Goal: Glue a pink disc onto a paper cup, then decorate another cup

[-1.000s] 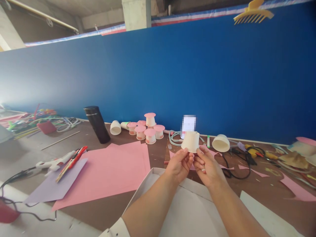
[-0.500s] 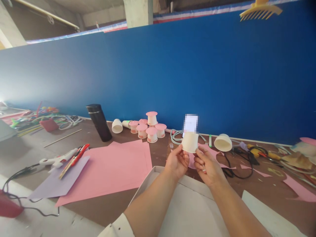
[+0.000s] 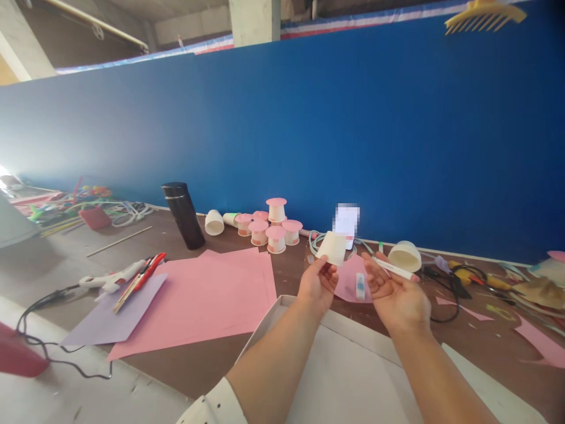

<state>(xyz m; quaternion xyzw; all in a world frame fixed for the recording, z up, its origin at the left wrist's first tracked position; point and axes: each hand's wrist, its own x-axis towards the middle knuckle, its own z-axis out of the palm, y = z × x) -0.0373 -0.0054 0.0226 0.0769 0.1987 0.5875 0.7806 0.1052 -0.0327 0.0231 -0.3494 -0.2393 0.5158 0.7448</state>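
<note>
My left grip (image 3: 318,281) pinched a tilted white paper cup (image 3: 332,247) at its fingertips, just above the palm. Beside it, my right grip (image 3: 397,293) lay open, palm up, with a white marker (image 3: 394,269) resting across its fingers.

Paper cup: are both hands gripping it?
No, only the left hand holds the paper cup in its fingers; the right hand is apart, with a white marker.

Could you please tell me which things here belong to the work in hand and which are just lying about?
In hand: paper cup pinched in the left hand; white marker lying across the open right hand.
Lying about: black flask, pink-topped cups, pink paper sheet, glue gun.
</note>
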